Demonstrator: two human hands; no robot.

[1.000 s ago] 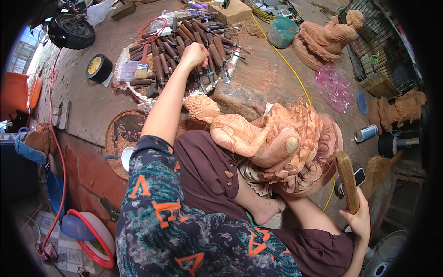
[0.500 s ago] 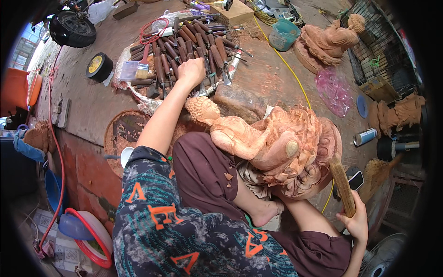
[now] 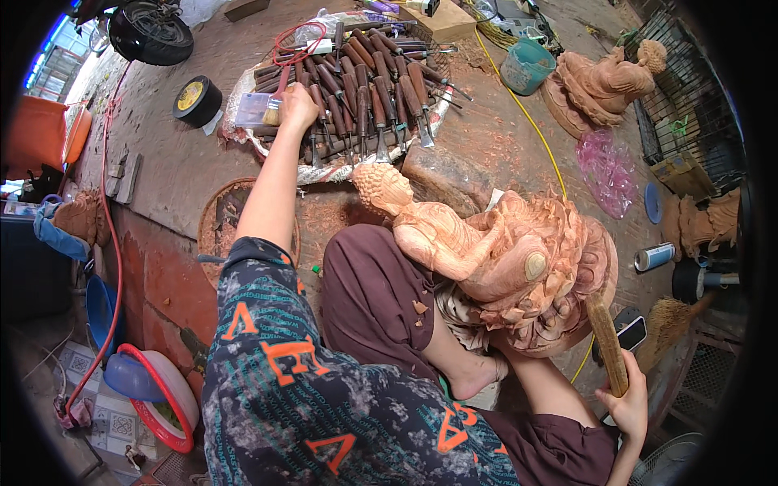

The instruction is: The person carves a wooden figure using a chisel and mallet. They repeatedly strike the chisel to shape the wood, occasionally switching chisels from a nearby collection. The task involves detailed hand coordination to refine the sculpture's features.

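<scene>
My left hand (image 3: pixel 297 108) reaches to the left side of a pile of wooden-handled carving chisels (image 3: pixel 356 87). Its fingers curl downward beside a paintbrush (image 3: pixel 273 111) with pale bristles and a red handle; whatever they grip is hidden. A thick wooden stick (image 3: pixel 606 340) is gripped near its lower end in my right hand (image 3: pixel 628 401), its upper end close to the base of a carving. That carving, a seated wooden figure (image 3: pixel 470 243) with curled hair, lies tilted across my lap, head to the left. Fresh cut marks show on its robe and base.
Behind the figure sits a dark wooden block (image 3: pixel 446 180). A round tray of shavings (image 3: pixel 235 219) lies left of my knee. A yellow cord (image 3: pixel 527 130) runs past a teal bucket (image 3: pixel 527 66). Another carved figure (image 3: pixel 604 85) stands far right, and a phone (image 3: pixel 631 333) lies near my right hand.
My left hand has moved left across the chisel pile, away from a broad chisel at its front edge, toward the paintbrush. The view has shifted slightly; my right hand keeps the stick.
</scene>
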